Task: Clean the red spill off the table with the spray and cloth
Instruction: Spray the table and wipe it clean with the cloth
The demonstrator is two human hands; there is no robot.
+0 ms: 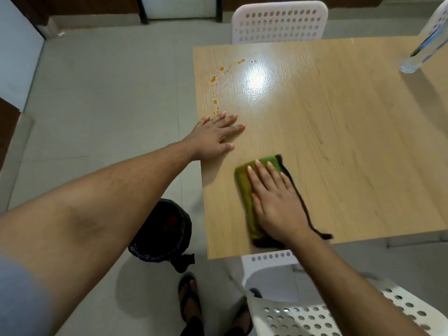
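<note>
Right hand (278, 202) presses flat on the green cloth (244, 187).

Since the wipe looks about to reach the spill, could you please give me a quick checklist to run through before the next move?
1. Cloth under the right hand, fingers flat on it: ok.
2. Left hand flat on the table, bracing: ok.
3. Spill drops wiped: not ok, an arc of them remains beyond the left hand.
4. Left hand out of the wiping path: not ok, it lies beside the nearest drops.
5. Spill sprayed: cannot tell.
6. Bottle within reach: cannot tell, it stands at the far right corner.
</note>
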